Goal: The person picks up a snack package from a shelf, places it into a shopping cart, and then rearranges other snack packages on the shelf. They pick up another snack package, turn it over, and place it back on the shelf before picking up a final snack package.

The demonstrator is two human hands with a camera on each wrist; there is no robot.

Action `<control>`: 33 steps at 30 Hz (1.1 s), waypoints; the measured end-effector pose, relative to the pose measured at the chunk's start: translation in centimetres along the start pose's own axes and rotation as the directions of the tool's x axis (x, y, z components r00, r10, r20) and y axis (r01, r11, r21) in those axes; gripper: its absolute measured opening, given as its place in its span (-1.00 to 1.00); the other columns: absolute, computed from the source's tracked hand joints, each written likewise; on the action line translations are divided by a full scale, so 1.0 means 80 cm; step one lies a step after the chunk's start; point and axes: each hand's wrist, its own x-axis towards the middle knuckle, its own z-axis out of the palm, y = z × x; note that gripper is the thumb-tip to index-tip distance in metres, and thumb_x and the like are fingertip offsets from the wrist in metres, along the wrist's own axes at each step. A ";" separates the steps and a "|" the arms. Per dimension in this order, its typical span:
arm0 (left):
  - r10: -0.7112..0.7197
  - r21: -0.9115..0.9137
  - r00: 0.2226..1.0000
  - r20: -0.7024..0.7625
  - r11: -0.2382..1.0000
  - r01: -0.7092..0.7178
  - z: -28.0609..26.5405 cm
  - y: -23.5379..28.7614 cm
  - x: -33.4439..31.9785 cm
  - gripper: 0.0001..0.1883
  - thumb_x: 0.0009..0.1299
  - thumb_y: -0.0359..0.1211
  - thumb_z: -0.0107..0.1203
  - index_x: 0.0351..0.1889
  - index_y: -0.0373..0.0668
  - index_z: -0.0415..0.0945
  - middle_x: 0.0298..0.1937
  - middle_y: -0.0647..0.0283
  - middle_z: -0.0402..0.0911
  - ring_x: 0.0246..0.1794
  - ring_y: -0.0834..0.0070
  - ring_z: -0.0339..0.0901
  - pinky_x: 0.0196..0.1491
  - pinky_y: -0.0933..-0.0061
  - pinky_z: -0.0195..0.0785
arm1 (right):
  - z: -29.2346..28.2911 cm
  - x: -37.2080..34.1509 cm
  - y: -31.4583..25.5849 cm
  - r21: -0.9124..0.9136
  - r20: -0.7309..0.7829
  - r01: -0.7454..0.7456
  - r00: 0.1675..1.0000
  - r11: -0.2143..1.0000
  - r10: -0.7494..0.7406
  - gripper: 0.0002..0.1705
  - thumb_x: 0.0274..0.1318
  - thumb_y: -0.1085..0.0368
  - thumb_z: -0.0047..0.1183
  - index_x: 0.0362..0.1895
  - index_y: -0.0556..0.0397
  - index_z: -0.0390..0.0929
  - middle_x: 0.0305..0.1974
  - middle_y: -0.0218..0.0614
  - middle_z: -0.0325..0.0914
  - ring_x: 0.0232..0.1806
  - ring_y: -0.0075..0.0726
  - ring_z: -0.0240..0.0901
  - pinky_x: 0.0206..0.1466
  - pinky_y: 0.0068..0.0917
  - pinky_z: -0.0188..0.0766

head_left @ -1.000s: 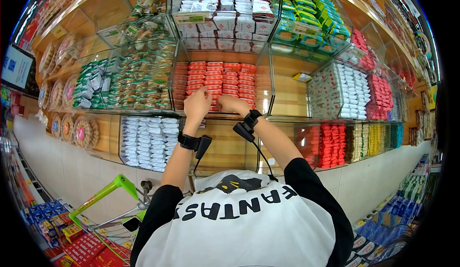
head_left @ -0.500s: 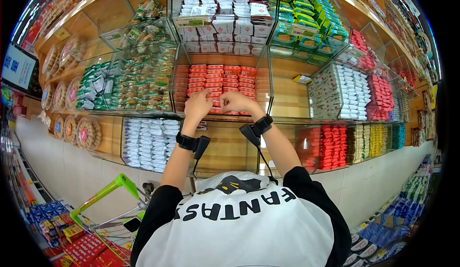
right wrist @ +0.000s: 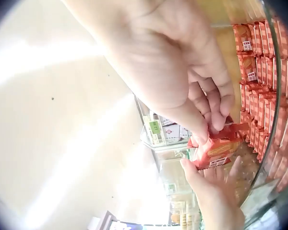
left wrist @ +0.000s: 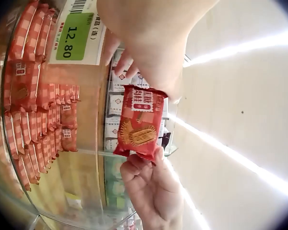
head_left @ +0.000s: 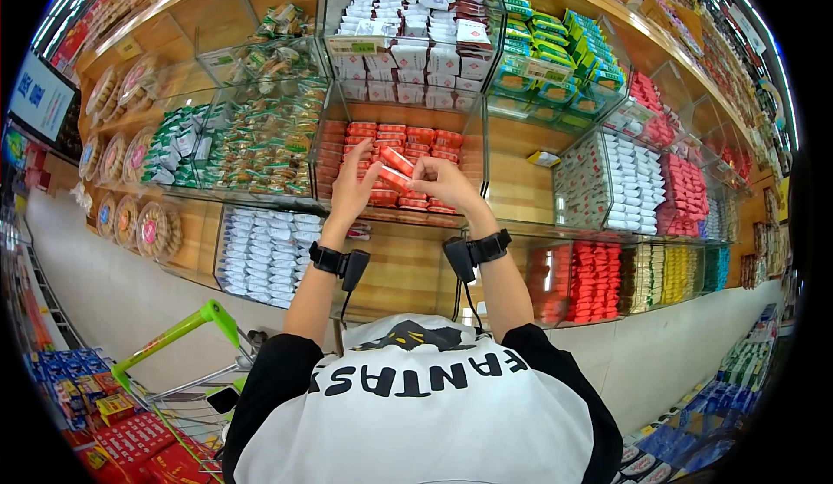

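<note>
In the head view, two red-and-white packets, an upper one (head_left: 397, 159) and a lower one (head_left: 394, 177), lie at an angle between the hands above a bin of similar red packets (head_left: 420, 136). The right hand (head_left: 449, 187) pinches packet ends between thumb and fingertips. The left hand (head_left: 350, 187) has its fingers extended, its thumb at the lower packet's left end. The left wrist view shows a biscuit packet (left wrist: 142, 122) upright, its lower end pinched by the right hand (left wrist: 156, 194). In the right wrist view the left hand (right wrist: 216, 199) spreads below the packet (right wrist: 216, 152).
Clear bin walls (head_left: 486, 150) flank the red packets. White packets (head_left: 408, 50) stand behind, green ones (head_left: 555, 37) at back right, wrapped snacks (head_left: 265, 137) at left. A wooden shelf compartment (head_left: 403, 267) lies in front; a green-handled cart (head_left: 169, 332) stands at lower left.
The hands have risen a little from the bin and moved slightly apart. Two packets now show between them. The left fingers have straightened.
</note>
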 end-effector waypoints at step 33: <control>0.059 -0.639 0.972 -0.228 0.744 -0.195 -0.051 0.113 -0.116 -0.68 0.06 -0.43 0.10 -0.24 -0.23 0.27 -0.29 0.19 0.42 -0.28 0.49 0.42 -0.19 0.53 0.29 | 0.084 -0.065 -0.065 0.231 0.497 -0.034 0.863 0.972 -0.088 -0.84 -0.10 0.37 0.08 -0.52 0.07 0.33 -0.48 -0.49 0.39 -0.41 -0.65 0.29 -0.27 -0.66 0.28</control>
